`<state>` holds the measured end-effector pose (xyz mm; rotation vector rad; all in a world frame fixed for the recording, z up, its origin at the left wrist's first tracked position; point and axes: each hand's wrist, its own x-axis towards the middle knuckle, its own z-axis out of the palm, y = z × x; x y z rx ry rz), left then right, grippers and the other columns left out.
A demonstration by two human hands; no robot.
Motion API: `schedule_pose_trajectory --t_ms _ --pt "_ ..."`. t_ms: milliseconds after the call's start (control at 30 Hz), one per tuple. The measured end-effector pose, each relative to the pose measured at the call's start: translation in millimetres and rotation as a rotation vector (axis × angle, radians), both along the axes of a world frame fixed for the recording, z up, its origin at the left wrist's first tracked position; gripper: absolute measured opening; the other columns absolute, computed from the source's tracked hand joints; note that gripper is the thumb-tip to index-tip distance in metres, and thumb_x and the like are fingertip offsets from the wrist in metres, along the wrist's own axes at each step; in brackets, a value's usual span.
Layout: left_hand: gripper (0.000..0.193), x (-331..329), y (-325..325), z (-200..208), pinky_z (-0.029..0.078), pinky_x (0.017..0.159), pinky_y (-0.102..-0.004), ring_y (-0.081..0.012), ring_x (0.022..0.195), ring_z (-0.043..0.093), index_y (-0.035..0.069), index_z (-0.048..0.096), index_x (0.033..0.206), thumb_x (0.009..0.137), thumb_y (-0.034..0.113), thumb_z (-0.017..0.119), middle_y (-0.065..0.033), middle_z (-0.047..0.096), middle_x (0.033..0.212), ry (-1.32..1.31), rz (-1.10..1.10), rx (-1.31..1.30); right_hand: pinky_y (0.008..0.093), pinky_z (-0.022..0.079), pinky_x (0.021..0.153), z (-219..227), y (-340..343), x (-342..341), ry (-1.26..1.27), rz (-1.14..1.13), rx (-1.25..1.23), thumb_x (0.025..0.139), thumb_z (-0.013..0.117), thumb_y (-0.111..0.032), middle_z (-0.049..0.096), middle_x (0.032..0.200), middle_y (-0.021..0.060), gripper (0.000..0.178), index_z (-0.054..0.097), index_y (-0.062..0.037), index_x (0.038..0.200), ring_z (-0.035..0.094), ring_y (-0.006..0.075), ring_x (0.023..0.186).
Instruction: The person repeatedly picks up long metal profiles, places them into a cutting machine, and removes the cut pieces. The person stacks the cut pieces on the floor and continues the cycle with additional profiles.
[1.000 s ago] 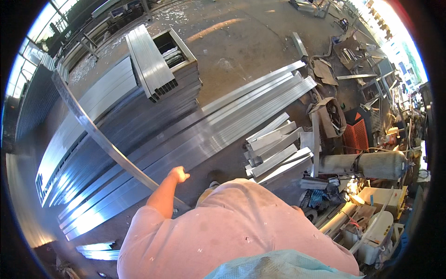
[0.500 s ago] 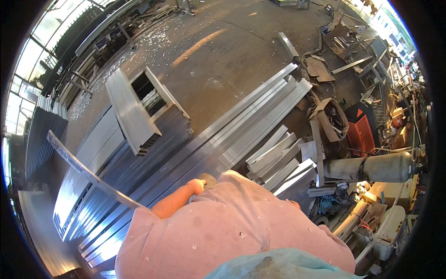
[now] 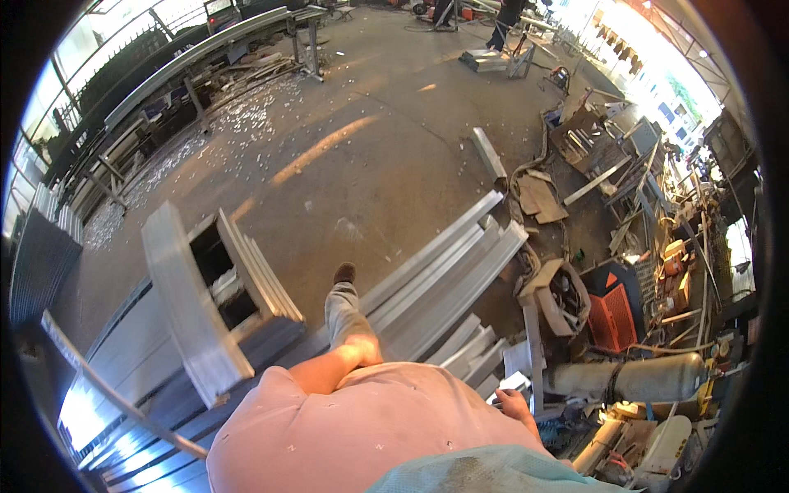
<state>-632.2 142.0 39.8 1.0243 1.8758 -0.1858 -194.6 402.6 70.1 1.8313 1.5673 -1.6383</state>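
My left hand (image 3: 363, 350) hangs against my raised trouser leg (image 3: 343, 311), in front of my pink shirt. Its fingers cannot be made out. My right hand (image 3: 514, 405) is low at my right side with its fingers curled. A small dark edge shows at its fingertips, but what it is stays unclear. Long silvery metal profiles (image 3: 448, 283) lie in a stack ahead of me, running from lower left to upper right. Shorter metal pieces (image 3: 470, 349) lie between that stack and my right hand.
A bundle of wide metal profiles (image 3: 193, 308) rests crosswise on the stack at left, beside a long thin strip (image 3: 115, 386). At right are a gas cylinder (image 3: 629, 376), a red-orange panel (image 3: 612, 316) and cardboard (image 3: 542, 200). Another person's legs (image 3: 503, 29) show far ahead.
My view has tilted up and shifted, showing more floor ahead. My leg and shoe have come into sight in a step, and my right hand now shows more fully at my side.
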Motion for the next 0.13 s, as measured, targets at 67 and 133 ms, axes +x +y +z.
schedule_pose_trajectory --t_ms 67,133 --pt "0.06 -42.5 25.8 -22.7 0.052 0.104 -0.0413 -0.0277 0.129 0.065 0.013 0.075 0.129 0.087 0.057 0.069 -0.0091 0.07 0.138 -0.059 -0.041 -0.059 0.0368 0.056 0.071 0.5 30.5 -68.0 0.063 0.117 0.062 0.103 0.066 -0.03 0.073 0.104 0.0138 0.039 0.066 0.0028 0.123 0.07 0.0228 0.084" --pt "0.062 -108.8 62.8 -39.1 0.051 0.106 -0.0403 -0.026 0.132 0.063 0.014 0.073 0.133 0.088 0.057 0.069 -0.0075 0.069 0.139 -0.076 -0.049 -0.053 0.0347 0.054 0.069 4.8 61.8 -147.7 0.171 0.149 0.106 0.101 0.068 -0.03 0.073 0.1 0.0091 0.035 0.067 -0.0008 0.121 0.068 0.0177 0.083"
